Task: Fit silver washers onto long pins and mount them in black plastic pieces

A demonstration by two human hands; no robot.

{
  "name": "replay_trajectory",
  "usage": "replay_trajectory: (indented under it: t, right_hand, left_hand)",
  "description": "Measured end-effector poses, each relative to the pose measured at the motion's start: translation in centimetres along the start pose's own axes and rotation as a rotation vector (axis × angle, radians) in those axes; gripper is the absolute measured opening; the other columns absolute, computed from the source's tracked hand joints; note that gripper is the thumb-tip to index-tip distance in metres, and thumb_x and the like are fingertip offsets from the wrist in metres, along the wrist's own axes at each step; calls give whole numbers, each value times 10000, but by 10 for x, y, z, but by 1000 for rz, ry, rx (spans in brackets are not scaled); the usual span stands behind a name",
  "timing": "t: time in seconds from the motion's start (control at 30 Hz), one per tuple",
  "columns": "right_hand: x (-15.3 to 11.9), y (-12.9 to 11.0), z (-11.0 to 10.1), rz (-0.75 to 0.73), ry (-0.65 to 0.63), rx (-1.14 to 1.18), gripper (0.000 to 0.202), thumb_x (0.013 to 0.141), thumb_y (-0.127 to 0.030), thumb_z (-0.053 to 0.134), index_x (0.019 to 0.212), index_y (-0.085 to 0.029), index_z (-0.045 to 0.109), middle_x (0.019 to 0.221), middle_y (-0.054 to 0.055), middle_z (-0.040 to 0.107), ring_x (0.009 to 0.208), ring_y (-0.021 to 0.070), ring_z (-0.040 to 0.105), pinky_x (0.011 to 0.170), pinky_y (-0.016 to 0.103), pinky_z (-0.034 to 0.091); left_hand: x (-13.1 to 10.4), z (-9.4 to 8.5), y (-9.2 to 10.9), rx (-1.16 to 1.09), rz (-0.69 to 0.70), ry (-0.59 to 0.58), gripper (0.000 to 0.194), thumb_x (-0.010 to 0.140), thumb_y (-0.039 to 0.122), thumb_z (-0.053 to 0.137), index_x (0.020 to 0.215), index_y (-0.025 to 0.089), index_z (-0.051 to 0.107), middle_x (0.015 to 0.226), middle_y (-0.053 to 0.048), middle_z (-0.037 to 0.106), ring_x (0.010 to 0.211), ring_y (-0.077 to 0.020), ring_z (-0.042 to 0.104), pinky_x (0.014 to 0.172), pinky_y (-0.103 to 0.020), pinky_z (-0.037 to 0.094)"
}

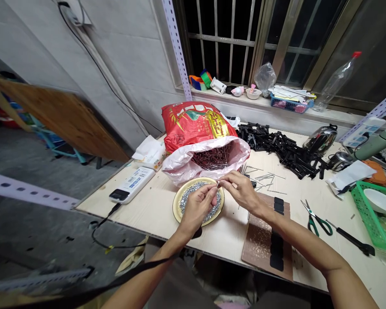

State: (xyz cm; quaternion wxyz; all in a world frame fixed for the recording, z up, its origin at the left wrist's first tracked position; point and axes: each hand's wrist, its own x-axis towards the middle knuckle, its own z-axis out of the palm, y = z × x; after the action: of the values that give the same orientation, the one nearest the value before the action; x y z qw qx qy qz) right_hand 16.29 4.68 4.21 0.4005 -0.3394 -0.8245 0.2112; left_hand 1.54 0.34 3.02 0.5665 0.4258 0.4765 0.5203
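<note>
Over a yellow plate (176, 205) of small silvery metal pieces (193, 189), possibly nuts, my two hands meet. My left hand (200, 205) is closed, thumb and fingers pinched together at the plate's right half. Fingertip to fingertip with it, my right hand (239, 189) is also pinched closed. A tiny pale or shiny bit shows between the fingertips; its kind and which hand grips it are too small to tell. Just behind, a red and white sack (196, 124) lies open towards me, full of thin dark reddish rods (214, 158).
Loose metal rods (265, 178) lie right of the plate, with a pile of black parts (276, 146) behind. A brown board (257, 240) with black pads lies under my right forearm. Scissors (315, 221), a black-handled tool (354, 238) and a green basket (363, 206) are right; a power bank (131, 184) is left.
</note>
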Motion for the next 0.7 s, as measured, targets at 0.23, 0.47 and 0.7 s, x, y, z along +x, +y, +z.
replay_trajectory:
  t: [0.23, 0.47, 0.7]
  right_hand:
    - [5, 12, -13, 130, -127, 289, 246, 864, -375, 611, 817, -162, 725, 764, 24, 681, 705, 116, 621, 648, 231, 477]
    - [4, 6, -20, 89, -143, 245, 279, 831, -428, 641, 785, -166, 725, 739, 28, 696, 688, 121, 630, 648, 228, 483]
    - [-3, 1, -19, -30, -154, 90, 293, 890, -408, 566, 828, -156, 702, 761, 38, 686, 673, 118, 622, 640, 235, 496]
  left_hand:
    - [1, -5, 3, -27, -70, -132, 490, 621, 568, 728, 828, 126, 675, 467, 83, 431, 341, -20, 254, 351, -180, 177]
    - [3, -13, 0, 200, 66, -145, 410, 714, 523, 640, 829, 132, 685, 479, 67, 444, 406, -57, 324, 386, -196, 236]
    - [4, -21, 2, 207, 0, -247, 409, 711, 535, 649, 791, 134, 670, 476, 66, 438, 404, -51, 307, 381, -194, 204]
